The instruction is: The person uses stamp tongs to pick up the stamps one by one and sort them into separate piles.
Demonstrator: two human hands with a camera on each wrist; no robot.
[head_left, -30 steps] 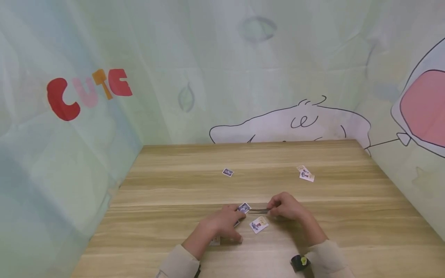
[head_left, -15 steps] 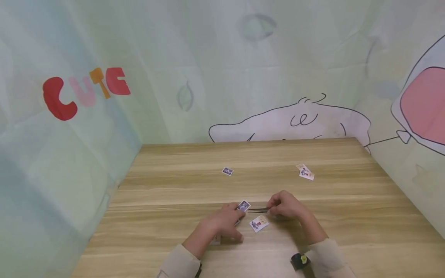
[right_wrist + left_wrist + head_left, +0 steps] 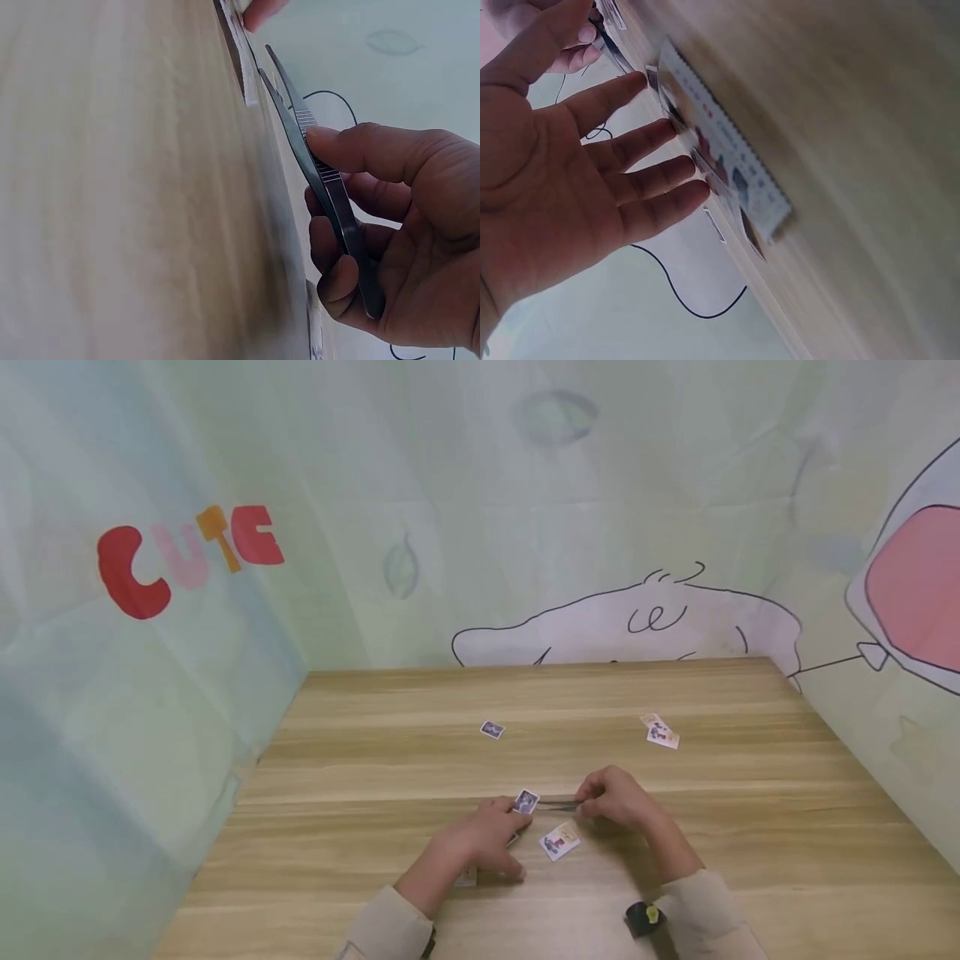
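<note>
My right hand (image 3: pixel 405 217) grips dark metal tweezers (image 3: pixel 330 176) between thumb and fingers, their two tips apart. In the head view the tweezers (image 3: pixel 557 807) point left at a dark-pictured stamp (image 3: pixel 527 802) beside my left fingertips. My left hand (image 3: pixel 486 839) lies low over the table, its fingers nearly straight in the left wrist view, fingertips (image 3: pixel 684 196) right at several stamps. One stamp with a toothed edge (image 3: pixel 731 150) shows large there. More stamps are partly hidden under the hand. A light stamp (image 3: pixel 559 841) lies between the two hands.
Further back on the wooden table (image 3: pixel 375 760) lie a dark stamp (image 3: pixel 492 729) and, to the right, overlapping light stamps (image 3: pixel 662 732). A printed cloth wall (image 3: pixel 420 527) stands behind and at the sides. A black strap device (image 3: pixel 643 919) sits at my right wrist.
My right hand and the tweezers have shifted slightly away from me. The dark stamp at the left fingertips has also edged away a little. The left hand stays nearly still.
</note>
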